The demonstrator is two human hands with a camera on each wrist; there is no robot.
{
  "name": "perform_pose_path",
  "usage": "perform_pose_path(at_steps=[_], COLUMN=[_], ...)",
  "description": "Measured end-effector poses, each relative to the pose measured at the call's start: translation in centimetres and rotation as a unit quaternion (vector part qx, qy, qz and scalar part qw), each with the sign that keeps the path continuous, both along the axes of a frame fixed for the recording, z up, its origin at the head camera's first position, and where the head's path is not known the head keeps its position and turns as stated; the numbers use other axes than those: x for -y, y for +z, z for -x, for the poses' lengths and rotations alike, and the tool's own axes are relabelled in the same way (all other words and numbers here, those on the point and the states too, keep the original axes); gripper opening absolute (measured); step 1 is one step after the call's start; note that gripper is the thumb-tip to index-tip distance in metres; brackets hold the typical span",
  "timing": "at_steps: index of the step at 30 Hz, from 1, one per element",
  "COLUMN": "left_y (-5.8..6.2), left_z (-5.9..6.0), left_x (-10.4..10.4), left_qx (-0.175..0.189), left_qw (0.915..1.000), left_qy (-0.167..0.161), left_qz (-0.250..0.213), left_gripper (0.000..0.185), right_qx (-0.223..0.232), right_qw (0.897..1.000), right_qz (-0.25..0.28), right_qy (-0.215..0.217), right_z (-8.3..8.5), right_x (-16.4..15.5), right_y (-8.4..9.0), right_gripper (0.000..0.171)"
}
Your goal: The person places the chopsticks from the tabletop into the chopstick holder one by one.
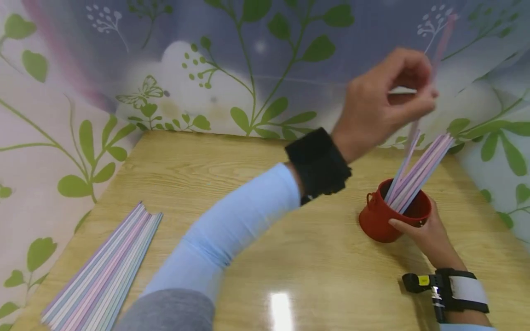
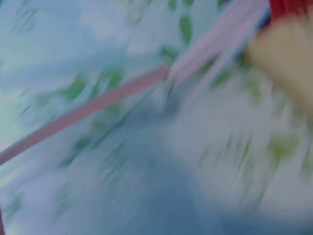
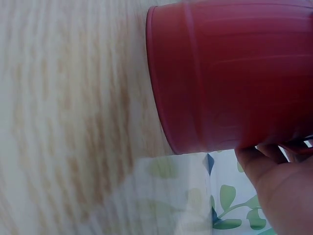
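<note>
A small red bucket (image 1: 378, 220) stands on the wooden table (image 1: 256, 193) at the right, with several pastel straws (image 1: 422, 172) leaning in it. My right hand (image 1: 422, 232) grips the bucket's near rim; the right wrist view shows its fingers (image 3: 274, 156) on the red wall (image 3: 230, 73). My left hand (image 1: 389, 99) is raised above the bucket and pinches a pink straw (image 1: 432, 69) whose lower end points into the bucket. In the blurred left wrist view the pink straw (image 2: 88, 110) runs diagonally.
A bundle of pastel straws (image 1: 107, 269) lies flat at the table's near left corner. A leaf-patterned backdrop (image 1: 198, 69) surrounds the table on the back and sides. My left sleeve (image 1: 223, 230) crosses the middle of the table.
</note>
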State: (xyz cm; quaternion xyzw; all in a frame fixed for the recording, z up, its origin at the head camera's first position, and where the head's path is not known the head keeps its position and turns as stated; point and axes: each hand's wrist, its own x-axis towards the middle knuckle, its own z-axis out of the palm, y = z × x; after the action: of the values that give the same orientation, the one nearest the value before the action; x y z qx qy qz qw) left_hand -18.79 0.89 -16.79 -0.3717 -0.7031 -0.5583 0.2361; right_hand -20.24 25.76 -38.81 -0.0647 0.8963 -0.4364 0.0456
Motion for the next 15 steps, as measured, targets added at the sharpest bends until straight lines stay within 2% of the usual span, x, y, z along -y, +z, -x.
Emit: perform_pose_path(at_steps=[1,4,6,8,11,15], left_y=[-1.1,-5.0,-7.6,-9.8,-12.0,-13.4], left_z=[0.6,2.1,3.0,3.7,4.4,4.6], left_x=[-1.5,-4.7,-5.8,-6.4,-6.6,-6.7], left_qx=[0.001,0.035,0.044,0.054,0.073,0.1], left_qw=[1.0,0.9979,0.9946,0.9899,0.9827,0.9755], left_qy=[-0.002,0.018,0.031,0.041,0.065,0.075], left_qz=[0.006,0.052,0.088,0.124,0.157,0.182], left_gripper=[0.023,0.023,0.024,0.025,0.023,0.016], right_qx=[0.003,0.011,0.005,-0.01,-0.029,-0.031], right_qw=[1.0,1.0,1.0,1.0,0.999,0.999], right_qz=[0.002,0.006,0.008,0.005,0.007,0.001], right_qy=[0.0,0.004,0.01,0.015,0.022,0.024], right_z=[0.0,0.0,0.0,0.0,-0.1,-0.2], right_x=[0.1,0.4,0.5,0.5,0.5,0.5], right_y=[-0.1,-0.4,-0.4,-0.4,-0.2,0.1], right_gripper=[0.08,0.08,0.079,0.078,0.078,0.078])
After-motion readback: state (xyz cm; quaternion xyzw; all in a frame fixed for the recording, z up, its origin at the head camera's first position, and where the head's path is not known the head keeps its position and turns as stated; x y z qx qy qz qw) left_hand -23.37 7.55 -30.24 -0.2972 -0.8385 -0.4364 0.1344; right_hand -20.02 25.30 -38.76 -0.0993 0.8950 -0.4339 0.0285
